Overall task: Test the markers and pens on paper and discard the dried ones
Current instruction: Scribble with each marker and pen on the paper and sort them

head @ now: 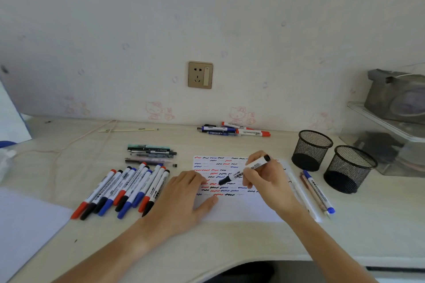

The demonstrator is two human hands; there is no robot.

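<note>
Right hand [264, 179]: fingers curled round a black-capped marker [243, 170], its dark end slanted down onto the paper [239, 209]. Left hand [184, 200]: flat, fingers straight, pressing the paper's left edge. Paper: centre of desk [207, 243], covered in red, blue and black squiggles. Row of markers [124, 190]: left of the paper. Two mesh cups [331, 161]: right.

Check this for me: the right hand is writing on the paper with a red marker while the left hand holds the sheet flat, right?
Not quite. The head view shows the marker in the right hand has a black tip and black end, not red. The rest holds: it is over the paper, and the left hand lies flat on the sheet.
</note>
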